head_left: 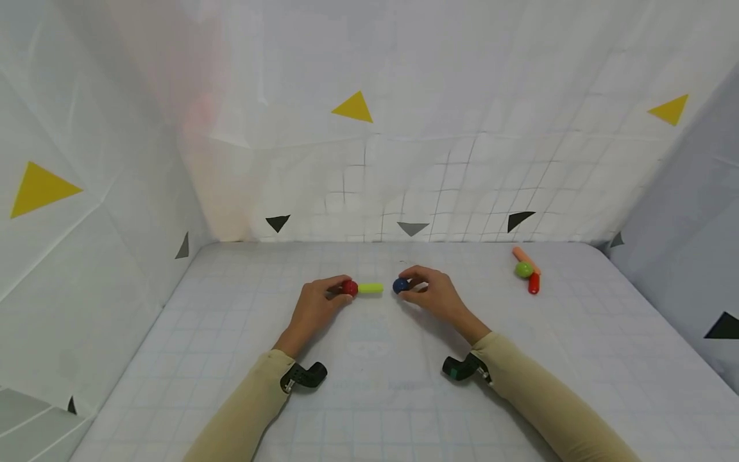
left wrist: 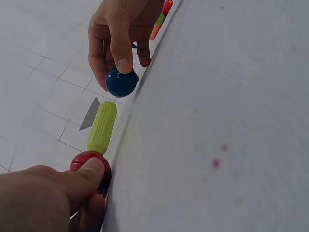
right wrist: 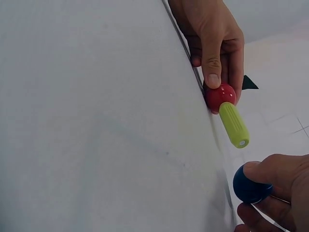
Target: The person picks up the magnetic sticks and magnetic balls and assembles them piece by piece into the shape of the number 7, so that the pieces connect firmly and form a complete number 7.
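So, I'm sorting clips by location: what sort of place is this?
Probably a makeshift recording booth: crinkled pale sheeting surrounds a white table on three sides, yellow triangles dot the sheeting, and small wrist cameras are worn at both sleeves.

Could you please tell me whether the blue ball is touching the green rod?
Apart: the head view shows a clear gap between the blue ball and the green rod's free end.

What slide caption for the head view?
Left hand grips red ball, lime rod extending from it; right hand grips blue ball.
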`<state>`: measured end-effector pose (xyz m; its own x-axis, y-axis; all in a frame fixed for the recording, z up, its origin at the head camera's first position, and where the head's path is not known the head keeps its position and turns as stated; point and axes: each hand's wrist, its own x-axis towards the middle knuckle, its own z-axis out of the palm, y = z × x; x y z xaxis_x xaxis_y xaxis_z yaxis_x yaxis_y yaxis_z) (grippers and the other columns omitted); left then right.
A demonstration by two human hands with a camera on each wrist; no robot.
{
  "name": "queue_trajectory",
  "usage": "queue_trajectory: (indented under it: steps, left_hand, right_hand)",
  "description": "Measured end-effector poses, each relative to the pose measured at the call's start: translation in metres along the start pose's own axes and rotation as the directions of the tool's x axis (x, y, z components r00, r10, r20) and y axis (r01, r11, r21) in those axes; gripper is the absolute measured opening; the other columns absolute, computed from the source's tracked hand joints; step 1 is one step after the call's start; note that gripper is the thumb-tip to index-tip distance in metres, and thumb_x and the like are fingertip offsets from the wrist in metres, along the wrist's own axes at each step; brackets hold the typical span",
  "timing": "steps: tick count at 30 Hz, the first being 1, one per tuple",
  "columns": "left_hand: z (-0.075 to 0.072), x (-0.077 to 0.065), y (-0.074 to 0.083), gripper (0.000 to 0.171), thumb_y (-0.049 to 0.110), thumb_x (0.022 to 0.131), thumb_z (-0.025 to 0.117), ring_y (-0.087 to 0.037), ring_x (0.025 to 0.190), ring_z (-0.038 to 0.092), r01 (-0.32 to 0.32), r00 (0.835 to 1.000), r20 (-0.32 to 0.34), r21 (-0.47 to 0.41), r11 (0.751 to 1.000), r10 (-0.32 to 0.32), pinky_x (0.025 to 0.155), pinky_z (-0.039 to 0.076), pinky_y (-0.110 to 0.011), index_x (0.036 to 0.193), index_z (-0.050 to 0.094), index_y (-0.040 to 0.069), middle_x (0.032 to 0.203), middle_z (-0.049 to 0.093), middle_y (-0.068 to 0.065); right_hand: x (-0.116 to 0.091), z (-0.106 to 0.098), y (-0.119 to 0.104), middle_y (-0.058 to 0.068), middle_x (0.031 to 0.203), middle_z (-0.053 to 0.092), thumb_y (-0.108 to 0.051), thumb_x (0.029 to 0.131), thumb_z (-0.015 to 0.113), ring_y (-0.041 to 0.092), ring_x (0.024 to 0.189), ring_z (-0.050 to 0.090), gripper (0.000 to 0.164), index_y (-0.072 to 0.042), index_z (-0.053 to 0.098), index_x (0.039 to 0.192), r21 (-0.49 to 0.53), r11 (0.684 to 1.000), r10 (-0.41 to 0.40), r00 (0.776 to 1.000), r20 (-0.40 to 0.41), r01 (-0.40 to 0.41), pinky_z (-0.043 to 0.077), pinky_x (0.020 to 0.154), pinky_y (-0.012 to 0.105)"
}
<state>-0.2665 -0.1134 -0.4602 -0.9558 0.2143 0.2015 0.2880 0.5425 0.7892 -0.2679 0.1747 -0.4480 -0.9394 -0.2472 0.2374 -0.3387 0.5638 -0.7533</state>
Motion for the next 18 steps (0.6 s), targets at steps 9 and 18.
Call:
queue_trajectory:
  steps: [9, 18]
  left_hand:
    - [0.0007, -0.001, 0.0012, 0.042, 0.015, 0.092, 0.082, -0.019, 0.106, 0.067, 0.012, 1.0, -0.006, 0.013, 1.0, -0.012, 0.097, 0.052, -0.042, 0.133, 0.073, 0.016, 0.117, 0.074, -0.004]
    - [0.002, -0.0013, 0.0007, 0.042, 0.016, 0.092, 0.082, -0.02, 0.109, 0.065, -0.013, 1.0, -0.013, 0.037, 0.999, 0.013, 0.098, 0.051, -0.043, 0.133, 0.073, 0.016, 0.117, 0.074, -0.004]
  right_hand:
    - [0.002, 0.005, -0.0017, 0.006, 0.111, 0.073, -0.007, 0.088, 0.084, 0.023, 0.099, 0.069, 0.035, -0.007, 0.073, 0.121, -0.004, 1.0, -0.001, 1.0, 0.002, 0.002, 0.059, 0.082, 0.039]
    - [0.001, 0.0065, -0.0056, 0.007, 0.109, 0.074, -0.005, 0.087, 0.084, 0.025, 0.099, 0.069, 0.035, -0.006, 0.073, 0.12, 0.022, 0.999, -0.026, 1.0, 0.009, 0.026, 0.059, 0.082, 0.04]
